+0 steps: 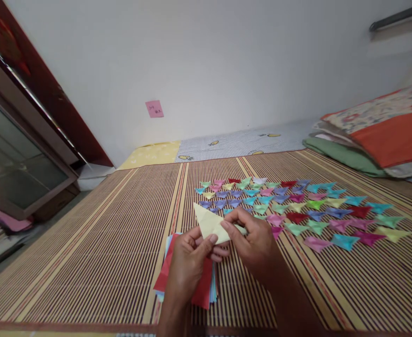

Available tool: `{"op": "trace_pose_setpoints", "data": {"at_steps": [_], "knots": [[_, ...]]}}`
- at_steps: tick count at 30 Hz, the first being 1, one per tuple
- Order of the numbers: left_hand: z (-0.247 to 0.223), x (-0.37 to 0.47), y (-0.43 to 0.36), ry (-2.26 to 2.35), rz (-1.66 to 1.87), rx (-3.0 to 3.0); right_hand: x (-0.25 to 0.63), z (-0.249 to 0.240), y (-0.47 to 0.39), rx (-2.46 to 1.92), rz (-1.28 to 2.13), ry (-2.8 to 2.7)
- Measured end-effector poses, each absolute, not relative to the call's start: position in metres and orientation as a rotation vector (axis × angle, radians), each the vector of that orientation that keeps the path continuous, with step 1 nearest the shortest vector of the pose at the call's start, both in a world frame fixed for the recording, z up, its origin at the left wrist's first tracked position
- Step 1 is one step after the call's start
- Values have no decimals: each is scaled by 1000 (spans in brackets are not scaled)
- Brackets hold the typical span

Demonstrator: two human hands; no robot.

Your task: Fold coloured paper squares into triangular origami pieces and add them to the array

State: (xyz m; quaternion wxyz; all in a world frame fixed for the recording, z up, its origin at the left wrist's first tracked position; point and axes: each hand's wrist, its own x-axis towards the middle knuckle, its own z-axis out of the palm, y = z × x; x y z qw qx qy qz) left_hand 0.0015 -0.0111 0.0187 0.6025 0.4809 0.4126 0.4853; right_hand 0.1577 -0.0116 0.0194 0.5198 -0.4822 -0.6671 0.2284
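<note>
A pale yellow sheet of paper (207, 224), folded to a pointed shape, is held up between both hands. My left hand (190, 255) pinches its lower edge between thumb and fingers. On the other side, my right hand (253, 234) grips the paper's right part, thumb on the front, with a narrow point showing past the fingers. Beneath my left hand and wrist lies a stack of coloured paper (203, 288) with a red sheet on top, partly hidden. Several rows of small folded paper shapes (346, 242) in many colours spread out beyond and right of my right hand.
A striped bamboo mat (86, 243) covers the bed. Folded bedding (384, 135) is piled at the right, against the white wall (227, 65). A pink note (154, 108) is stuck on that wall. To the left stands a glass-fronted cabinet (12, 145).
</note>
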Motion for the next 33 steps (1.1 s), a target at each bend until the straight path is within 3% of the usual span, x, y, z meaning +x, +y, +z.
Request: {"op": "trace_pose_setpoints", "data": {"at_steps": [11, 17, 26, 33], "knots": [[17, 0, -12, 972, 1122, 1139, 160, 18, -10, -1170, 536, -1572], [18, 0, -12, 959, 1133, 1140, 161, 23, -12, -1108, 727, -1564], [14, -3, -10, 962, 1075, 1189, 158, 19, -10, -1175, 640, -1559], [18, -2, -13, 939, 1001, 1209, 161, 18, -7, -1039, 937, -1506]]}}
